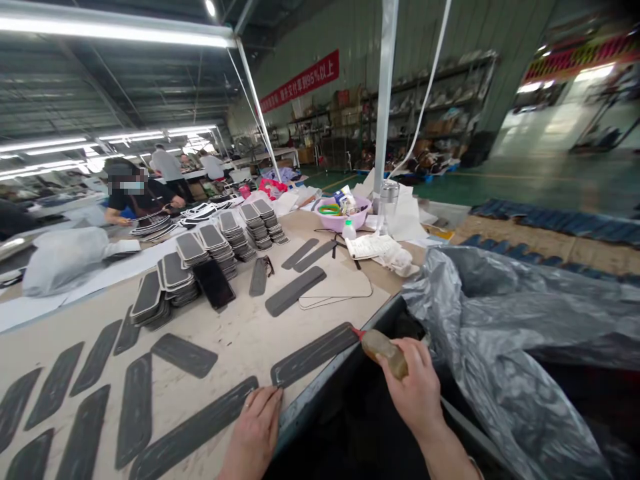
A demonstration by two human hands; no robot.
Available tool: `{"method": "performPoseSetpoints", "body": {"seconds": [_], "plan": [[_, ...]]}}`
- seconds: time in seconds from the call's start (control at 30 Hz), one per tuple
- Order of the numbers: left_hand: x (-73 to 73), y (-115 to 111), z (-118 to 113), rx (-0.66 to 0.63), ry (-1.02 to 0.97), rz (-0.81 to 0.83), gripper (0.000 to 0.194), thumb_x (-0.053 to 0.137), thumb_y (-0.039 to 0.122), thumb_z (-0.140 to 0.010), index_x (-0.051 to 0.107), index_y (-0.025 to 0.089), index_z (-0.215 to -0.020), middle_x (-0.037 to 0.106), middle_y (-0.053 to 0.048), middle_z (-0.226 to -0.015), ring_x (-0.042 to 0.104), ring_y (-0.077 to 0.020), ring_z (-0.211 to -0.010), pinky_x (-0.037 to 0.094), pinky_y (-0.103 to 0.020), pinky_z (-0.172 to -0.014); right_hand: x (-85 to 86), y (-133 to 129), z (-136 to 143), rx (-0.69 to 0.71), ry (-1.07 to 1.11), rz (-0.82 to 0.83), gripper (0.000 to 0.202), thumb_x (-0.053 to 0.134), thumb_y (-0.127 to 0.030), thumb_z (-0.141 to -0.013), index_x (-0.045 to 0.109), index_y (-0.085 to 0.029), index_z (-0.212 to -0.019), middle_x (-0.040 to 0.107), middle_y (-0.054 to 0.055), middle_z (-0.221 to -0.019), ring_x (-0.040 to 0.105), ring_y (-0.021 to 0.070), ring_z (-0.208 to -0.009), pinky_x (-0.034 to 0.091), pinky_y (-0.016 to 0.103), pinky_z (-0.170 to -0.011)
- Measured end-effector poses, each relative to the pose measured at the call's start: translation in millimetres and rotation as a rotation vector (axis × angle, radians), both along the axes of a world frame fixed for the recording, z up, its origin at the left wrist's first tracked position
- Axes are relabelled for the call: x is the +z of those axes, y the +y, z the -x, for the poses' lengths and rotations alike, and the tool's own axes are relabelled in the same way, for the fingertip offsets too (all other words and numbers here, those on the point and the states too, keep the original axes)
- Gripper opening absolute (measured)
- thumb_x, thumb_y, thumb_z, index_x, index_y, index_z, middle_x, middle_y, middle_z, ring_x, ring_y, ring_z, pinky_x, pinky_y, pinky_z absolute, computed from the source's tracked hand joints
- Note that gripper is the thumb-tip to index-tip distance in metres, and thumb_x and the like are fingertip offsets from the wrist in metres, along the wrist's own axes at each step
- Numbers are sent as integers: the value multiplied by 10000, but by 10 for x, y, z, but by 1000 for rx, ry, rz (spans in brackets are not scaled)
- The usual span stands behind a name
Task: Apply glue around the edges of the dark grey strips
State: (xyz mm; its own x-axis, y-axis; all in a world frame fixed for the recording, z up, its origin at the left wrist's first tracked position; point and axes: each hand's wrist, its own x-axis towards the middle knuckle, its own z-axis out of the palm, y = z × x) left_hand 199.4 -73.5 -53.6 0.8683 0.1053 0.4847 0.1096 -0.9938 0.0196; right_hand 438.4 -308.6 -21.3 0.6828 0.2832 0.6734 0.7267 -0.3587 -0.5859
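Observation:
My right hand (413, 383) is wrapped round a yellowish-brown squeeze bottle (384, 353) with a red tip. The tip meets the far right end of a dark grey rounded strip (317, 353) lying along the table's near edge. At the strip's left end rests my left hand (257, 417), fingers laid on the table edge and fingertips at the strip's corner. Its thumb is hidden. Just left of that hand lies another long dark strip (195, 430) with a shiny surface. A shorter dark piece (185, 355) lies beyond it.
Several shiny dark pieces (90, 433) cover the table's left. Stacks of grey panels (147, 297), a black phone (214, 283) and a pink basin (345, 217) stand farther back. Grey plastic sheeting (500, 333) lies at right; a metal post (386, 93) rises behind. A co-worker (140, 193) handles pieces at left.

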Motion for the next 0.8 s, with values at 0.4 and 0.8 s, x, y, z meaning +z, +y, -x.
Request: {"method": "performPoseSetpoints", "body": {"seconds": [0.4, 0.8], "plan": [[14, -39, -2, 36, -11, 40, 295, 399, 94, -930, 612, 144, -1127, 641, -104, -1068, 608, -216, -1005, 508, -417, -947, 187, -120, 139, -10, 7, 120, 251, 580, -419, -902, 557, -220, -1053, 544, 83, -1022, 555, 248, -889, 481, 434, -837], [366, 165, -178, 0, 371, 232, 295, 359, 60, -917, 614, 199, -966, 640, -48, -919, 607, -178, -865, 512, -294, -809, -7, 32, 151, 121, 703, -347, 476, 707, -534, -745, 546, -213, -1058, 627, 17, -912, 596, 219, -814, 479, 315, -749]]}}
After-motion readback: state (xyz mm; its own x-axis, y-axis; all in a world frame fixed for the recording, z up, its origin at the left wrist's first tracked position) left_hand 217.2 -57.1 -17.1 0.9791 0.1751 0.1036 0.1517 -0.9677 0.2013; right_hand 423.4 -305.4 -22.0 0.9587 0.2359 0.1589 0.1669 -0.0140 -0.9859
